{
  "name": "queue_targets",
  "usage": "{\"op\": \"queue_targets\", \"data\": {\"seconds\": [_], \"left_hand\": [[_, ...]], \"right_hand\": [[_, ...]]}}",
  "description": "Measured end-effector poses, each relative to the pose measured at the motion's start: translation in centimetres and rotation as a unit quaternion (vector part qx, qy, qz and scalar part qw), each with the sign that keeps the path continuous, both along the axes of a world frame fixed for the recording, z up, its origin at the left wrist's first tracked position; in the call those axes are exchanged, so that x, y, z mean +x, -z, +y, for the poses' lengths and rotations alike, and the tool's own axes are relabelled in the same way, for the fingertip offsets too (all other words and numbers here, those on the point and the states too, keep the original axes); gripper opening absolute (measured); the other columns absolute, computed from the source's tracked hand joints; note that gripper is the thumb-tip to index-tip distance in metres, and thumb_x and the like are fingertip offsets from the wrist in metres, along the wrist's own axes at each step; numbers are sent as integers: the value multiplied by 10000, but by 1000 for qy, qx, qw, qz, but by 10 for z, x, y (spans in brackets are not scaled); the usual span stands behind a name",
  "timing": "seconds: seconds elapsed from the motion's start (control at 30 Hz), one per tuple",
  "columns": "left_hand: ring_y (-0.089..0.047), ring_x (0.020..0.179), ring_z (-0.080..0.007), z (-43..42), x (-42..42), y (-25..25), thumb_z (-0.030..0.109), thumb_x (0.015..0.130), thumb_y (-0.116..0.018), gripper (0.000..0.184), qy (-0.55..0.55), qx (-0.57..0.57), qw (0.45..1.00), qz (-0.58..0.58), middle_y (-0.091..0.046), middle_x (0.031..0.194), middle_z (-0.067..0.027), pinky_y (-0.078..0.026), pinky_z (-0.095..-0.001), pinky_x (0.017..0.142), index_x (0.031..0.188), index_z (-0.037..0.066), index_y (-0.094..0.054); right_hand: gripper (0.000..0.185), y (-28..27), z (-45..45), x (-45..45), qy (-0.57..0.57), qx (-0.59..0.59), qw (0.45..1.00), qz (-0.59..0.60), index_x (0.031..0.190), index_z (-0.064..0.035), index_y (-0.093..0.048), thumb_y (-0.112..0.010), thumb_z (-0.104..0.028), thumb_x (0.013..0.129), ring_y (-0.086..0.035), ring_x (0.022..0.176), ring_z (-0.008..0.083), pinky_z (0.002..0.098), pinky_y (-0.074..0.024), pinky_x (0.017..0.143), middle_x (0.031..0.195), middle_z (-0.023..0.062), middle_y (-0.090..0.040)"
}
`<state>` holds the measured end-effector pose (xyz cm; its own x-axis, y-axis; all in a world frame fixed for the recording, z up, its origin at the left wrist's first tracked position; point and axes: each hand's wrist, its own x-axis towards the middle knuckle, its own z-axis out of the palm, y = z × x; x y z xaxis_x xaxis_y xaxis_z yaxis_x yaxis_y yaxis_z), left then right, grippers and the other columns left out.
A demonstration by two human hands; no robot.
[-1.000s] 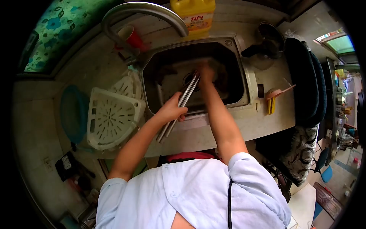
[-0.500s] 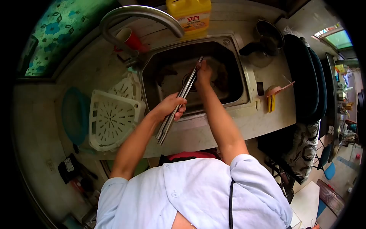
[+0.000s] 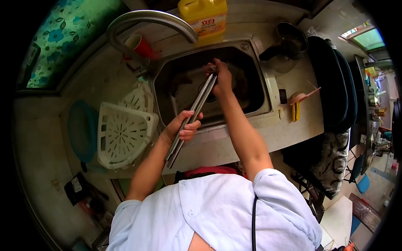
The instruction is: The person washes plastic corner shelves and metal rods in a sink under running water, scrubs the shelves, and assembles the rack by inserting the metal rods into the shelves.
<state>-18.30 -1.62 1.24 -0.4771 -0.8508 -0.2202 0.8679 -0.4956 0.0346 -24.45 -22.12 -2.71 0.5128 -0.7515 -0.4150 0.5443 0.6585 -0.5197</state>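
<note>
A bundle of slim metal rods (image 3: 197,108) slants over the front edge of the steel sink (image 3: 256,62). Closed around its lower part is my left hand (image 3: 184,126), with the rod ends sticking out below it. My right hand (image 3: 221,77), above the basin, has its fingers wrapped round the upper ends, where something small and dark shows between them; I cannot make out what that is. The curved faucet (image 3: 154,16) stands behind and to the left of the basin.
White slotted racks (image 3: 122,136) and a blue basin (image 3: 82,130) lie left of the sink. Behind stand a red cup (image 3: 142,47) and a yellow jug (image 3: 205,19). A dark-handled pot (image 3: 289,41) and a pink item (image 3: 298,98) with a yellow handle are at right.
The upper ends of the rods have come down slightly toward my body, and my right hand's fingers have closed over them. My left hand has shifted a little lower with the bundle.
</note>
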Motion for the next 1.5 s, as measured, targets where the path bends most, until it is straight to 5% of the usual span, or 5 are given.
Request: {"op": "queue_targets", "data": {"seconds": [0.57,0.73,1.0,1.27,1.5], "left_hand": [[-478,451,-120,-14,-15,-39,126,765,-518,329,20,-13,731,-682,-458,602,-42,-421,-259,414,1031,-9,-380],[-585,621,-322,-15,-24,-17,84,733,-546,460,49,-79,327,-940,-555,711,-215,-474,-407,545,1127,-48,-351],[-563,696,-405,-8,-42,-23,60,687,-574,573,115,-77,358,-923,-558,761,-261,-462,-456,619,1174,-72,-303],[-501,512,-77,-18,-20,-29,190,840,-533,279,15,88,938,-336,-495,665,-15,-441,-219,436,1037,9,-455],[-509,506,-109,-29,-17,-18,117,816,-530,173,-40,131,845,-517,-488,670,-36,-446,-227,439,949,26,-466]], "right_hand": [[390,-4,-11,-28,20,95,993,61,860,-21,-490,-380,-393,903,-540,596,227,370,-498,563,708,117,-542],[328,4,30,-20,-68,-54,989,122,952,-28,-477,-467,-348,878,-543,645,177,329,-487,515,754,64,-522],[207,-3,7,-15,44,-13,987,155,979,-52,-460,-555,-99,800,-496,487,195,323,-429,424,662,81,-508],[367,22,-10,-23,27,86,994,61,764,-84,-490,-496,-443,837,-513,545,243,405,-448,495,646,81,-502],[442,1,36,-36,-71,36,993,85,953,-17,-478,-467,-448,855,-559,782,230,374,-451,722,795,141,-542]]}}
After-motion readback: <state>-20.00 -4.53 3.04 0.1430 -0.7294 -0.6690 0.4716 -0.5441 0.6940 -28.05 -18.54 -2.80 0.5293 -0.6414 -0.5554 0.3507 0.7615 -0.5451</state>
